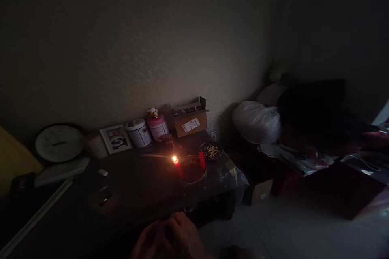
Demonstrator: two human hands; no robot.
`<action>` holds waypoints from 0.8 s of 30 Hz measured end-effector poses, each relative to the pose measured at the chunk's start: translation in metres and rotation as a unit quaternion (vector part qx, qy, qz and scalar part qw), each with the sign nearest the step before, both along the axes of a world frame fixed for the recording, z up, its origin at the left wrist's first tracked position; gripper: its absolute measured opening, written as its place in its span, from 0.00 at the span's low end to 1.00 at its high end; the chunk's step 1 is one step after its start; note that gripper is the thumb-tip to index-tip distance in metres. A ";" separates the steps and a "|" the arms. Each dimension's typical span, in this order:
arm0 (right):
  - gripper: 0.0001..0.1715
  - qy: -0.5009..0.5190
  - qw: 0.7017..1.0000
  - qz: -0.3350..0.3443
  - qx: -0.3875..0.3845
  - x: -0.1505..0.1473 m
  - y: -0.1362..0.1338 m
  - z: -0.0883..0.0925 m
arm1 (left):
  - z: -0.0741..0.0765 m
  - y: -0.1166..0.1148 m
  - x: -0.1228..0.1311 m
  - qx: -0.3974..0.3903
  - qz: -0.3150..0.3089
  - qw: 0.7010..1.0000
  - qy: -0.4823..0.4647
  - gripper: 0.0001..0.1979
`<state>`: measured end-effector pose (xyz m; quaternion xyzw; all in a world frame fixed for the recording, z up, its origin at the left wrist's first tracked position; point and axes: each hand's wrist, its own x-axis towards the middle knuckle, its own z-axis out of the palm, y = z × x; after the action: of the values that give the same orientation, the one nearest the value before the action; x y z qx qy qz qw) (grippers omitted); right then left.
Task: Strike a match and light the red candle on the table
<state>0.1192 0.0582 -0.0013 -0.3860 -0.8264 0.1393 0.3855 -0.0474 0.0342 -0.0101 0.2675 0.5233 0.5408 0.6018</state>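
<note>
My left hand (147, 239) and my right hand (182, 232) are close together at the bottom, in front of the table's near edge. Their fingers are curled in toward each other; anything between them is lost in the dark. Beyond them a lit red candle (176, 163) stands at the left side of a round shallow tray (194, 181), apart from both hands. A second red candle (202, 160), without a flame, stands upright at the tray's right side. Just behind it sits a dark dish (219, 154) with several matchsticks (212, 151).
Along the wall stand a round dial (57, 143), a panda picture (117, 139), a white tub (139, 133), a pink tub (158, 127) and an open cardboard box (190, 123). A small white object (103, 173) lies at left. Right of the table are a white bag (257, 121) and a carton (261, 191).
</note>
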 end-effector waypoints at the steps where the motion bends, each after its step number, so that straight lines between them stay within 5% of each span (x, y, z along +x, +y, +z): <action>1: 0.10 -0.001 1.000 0.002 0.001 0.000 0.000 0.000 | -0.001 0.001 -0.001 0.004 -0.002 1.000 -0.003 0.19; 10: 0.03 0.027 0.997 0.060 -0.039 0.006 0.000 0.011 | -0.003 0.002 0.003 0.057 0.010 0.997 -0.045 0.13; 18: 0.08 0.054 0.986 0.119 -0.100 0.008 0.000 0.023 | -0.018 0.006 0.007 0.071 0.077 0.993 -0.056 0.17; 24: 0.08 0.065 0.977 0.147 -0.140 0.009 -0.002 0.030 | -0.015 0.001 0.014 0.116 0.097 0.988 0.017 0.19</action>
<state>0.1280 0.0567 0.0285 -0.3005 -0.8199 0.3332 0.3556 -0.0332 0.0350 -0.0250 0.2925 0.4907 0.6489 0.5025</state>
